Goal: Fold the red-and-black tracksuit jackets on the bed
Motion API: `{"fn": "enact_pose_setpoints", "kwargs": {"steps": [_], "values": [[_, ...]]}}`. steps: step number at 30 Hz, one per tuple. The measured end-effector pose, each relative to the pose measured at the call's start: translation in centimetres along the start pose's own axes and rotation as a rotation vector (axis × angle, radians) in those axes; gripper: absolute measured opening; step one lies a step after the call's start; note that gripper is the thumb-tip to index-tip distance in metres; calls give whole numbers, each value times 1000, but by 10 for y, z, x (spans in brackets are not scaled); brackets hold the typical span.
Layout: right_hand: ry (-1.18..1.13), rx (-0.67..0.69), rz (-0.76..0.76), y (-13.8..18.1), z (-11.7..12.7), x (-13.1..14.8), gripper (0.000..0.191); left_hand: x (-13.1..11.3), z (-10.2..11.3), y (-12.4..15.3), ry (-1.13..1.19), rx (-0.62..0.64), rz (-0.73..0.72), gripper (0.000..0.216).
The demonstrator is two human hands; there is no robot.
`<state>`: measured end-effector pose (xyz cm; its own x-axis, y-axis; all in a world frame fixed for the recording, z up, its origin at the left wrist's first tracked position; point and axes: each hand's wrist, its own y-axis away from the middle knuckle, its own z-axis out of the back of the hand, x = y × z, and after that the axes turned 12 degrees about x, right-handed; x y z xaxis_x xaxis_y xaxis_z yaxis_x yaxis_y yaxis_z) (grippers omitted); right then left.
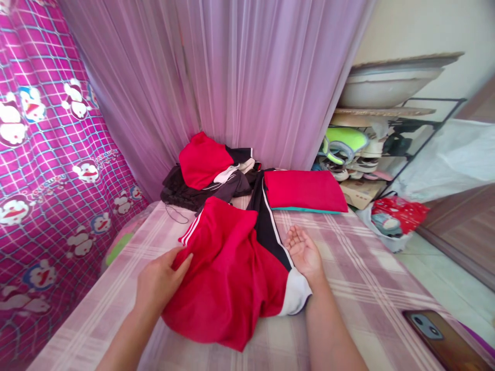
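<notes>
A red garment with black and white panels point(232, 268) lies rumpled on the plaid-covered bed point(356, 273) in front of me. My left hand point(160, 278) rests on its left edge, fingers closed on the red cloth near the white stripes. My right hand point(303, 252) lies palm up and open on the bed at the garment's right edge, beside the black panel. A folded red cloth with a teal edge point(305, 191) sits farther back. A heap of red, black and white clothes point(211, 172) is piled at the back against the curtain.
A sheer pink curtain point(232, 77) hangs behind the bed and a magenta cartoon-print curtain point(50, 154) on the left. A shoe rack point(371, 149) stands at the right with a basin on top. A phone point(444, 337) lies at the bed's near right corner.
</notes>
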<state>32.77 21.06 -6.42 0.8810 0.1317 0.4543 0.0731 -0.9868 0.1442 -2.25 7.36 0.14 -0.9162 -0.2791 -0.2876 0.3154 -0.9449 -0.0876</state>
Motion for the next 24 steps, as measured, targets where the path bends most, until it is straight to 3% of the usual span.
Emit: {"fn": "enact_pose_setpoints", "kwargs": {"steps": [3,6,8,11,15,24], "values": [[8,10,-3,-1,3,0,9,10,16,-1,17,-36,22,38],[58,32,3,-3,7,2,11,17,17,-21,127,-81,-36,48],[138,45,11,-4,12,4,11,20,9,-38,201,-27,-26,59],[319,57,31,-5,19,10,16,23,-11,-56,283,156,48,71],[525,80,50,-4,26,17,29,27,-34,-58,306,257,40,65],[786,135,-49,2,23,14,34,30,-44,-50,259,169,-3,52]]}}
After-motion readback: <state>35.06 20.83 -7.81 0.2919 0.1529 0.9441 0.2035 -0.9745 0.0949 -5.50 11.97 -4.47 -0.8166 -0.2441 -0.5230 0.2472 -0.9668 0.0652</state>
